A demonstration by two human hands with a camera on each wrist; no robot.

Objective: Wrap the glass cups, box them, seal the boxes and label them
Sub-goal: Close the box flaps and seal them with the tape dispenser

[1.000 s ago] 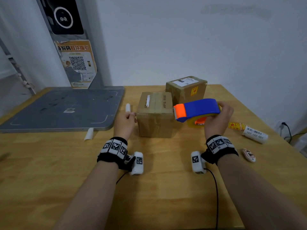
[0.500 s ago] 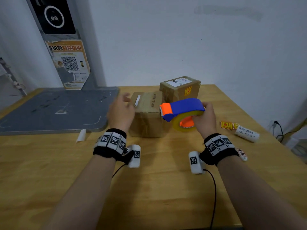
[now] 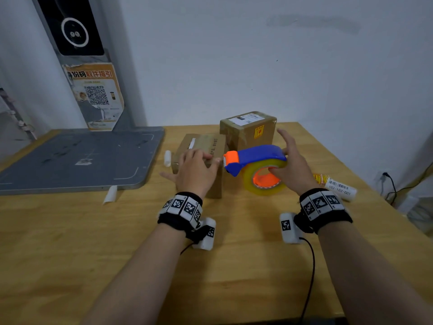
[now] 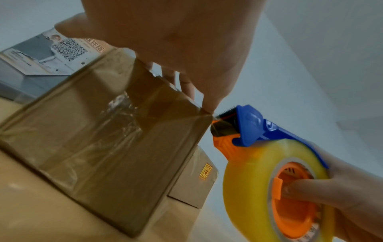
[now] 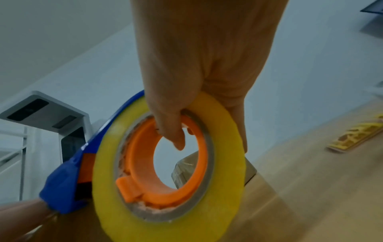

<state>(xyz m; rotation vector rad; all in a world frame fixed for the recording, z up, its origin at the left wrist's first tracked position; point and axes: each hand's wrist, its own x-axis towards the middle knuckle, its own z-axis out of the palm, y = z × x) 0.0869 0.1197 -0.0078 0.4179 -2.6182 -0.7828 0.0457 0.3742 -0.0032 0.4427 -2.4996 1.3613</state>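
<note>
A plain cardboard box stands mid-table, and clear tape shows on its near face. My left hand lies on its top near edge, fingers pressing down, one fingertip at the right corner. My right hand grips the blue and orange tape dispenser with its yellow roll; the thumb is hooked in the orange core and the fingers lie over the handle. The dispenser's cutter end is at the box's top right corner. A second box, taped and labelled, stands just behind.
A grey scale platform fills the table's left back. A white label roll and yellow stickers lie right of the dispenser. White backing strips lie near the platform. A cable hangs off the right edge.
My left hand went from the box's left side up onto its top. The dispenser tilted and came left, so its cutter end now meets the box's right top corner.
</note>
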